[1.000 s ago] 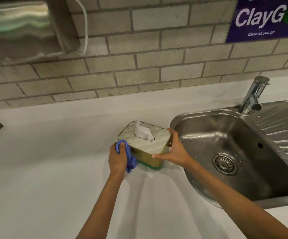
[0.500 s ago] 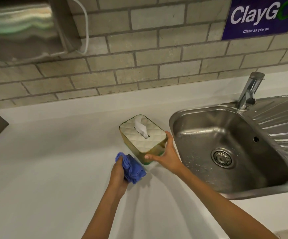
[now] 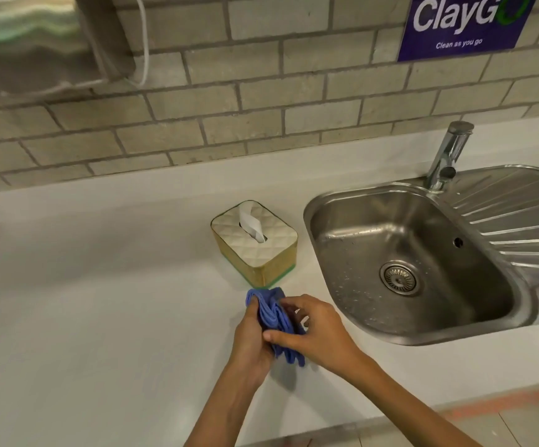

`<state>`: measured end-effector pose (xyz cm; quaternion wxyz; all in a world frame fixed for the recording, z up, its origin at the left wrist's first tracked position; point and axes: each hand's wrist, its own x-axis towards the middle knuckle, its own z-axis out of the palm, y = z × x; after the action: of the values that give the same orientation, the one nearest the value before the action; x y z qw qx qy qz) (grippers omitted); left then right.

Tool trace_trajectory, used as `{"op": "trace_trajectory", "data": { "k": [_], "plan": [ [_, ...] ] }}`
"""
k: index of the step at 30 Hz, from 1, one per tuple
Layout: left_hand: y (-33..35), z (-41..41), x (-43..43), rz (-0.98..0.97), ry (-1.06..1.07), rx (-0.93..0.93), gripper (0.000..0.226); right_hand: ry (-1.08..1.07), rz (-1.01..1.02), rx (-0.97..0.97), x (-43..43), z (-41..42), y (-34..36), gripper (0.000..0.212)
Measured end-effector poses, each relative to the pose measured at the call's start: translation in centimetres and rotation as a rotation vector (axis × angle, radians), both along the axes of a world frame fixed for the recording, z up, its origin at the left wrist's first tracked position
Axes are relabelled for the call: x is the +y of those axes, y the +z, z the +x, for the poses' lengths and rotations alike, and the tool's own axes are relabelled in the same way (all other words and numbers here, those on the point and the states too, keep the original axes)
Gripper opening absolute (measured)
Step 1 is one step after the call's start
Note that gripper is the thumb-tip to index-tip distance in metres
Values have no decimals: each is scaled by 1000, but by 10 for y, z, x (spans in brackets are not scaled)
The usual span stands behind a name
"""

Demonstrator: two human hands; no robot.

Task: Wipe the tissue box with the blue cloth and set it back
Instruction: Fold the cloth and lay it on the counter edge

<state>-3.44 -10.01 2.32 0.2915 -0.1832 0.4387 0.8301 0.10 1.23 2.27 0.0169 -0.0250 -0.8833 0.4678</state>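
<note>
Nearest the camera, both hands meet over the white surface. The left hand is closed around the blue cloth; the right hand pinches the same cloth between thumb and fingers, so each grip is closed on the cloth.

Change since half a second ago: the right hand has left the tissue box and moved to the cloth. One second ago the cloth was pressed against the box side. The box now stands upright and unheld on the surface, just beyond the cloth and just left of the sink. Judgement: wiping and set-back appear complete; the hands seem to be folding or gathering the cloth.

Count, near to far:
- hands: two
- blue cloth: one
- tissue box: one, with one tissue protruding
- sink: one, with one drain
- tap: one
- wall sign: one
- wall dispenser: one
</note>
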Motion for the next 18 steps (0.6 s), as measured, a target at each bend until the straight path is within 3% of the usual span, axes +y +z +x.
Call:
{"op": "trace_trajectory", "data": {
  "k": [3,6,12,18],
  "plan": [
    [3,2,9,-38,-47,35,56,53,12,-32,16,4,-2,62],
    [1,8,23,-184,-67,118,44,50,-59,-36,32,12,-4,56],
    [10,14,60,-312,-44,236,23,-220,-553,-61,86,24,6,29],
    [18,18,97,-346,-80,150,36,-357,-866,-319,155,46,10,10]
  ]
}}
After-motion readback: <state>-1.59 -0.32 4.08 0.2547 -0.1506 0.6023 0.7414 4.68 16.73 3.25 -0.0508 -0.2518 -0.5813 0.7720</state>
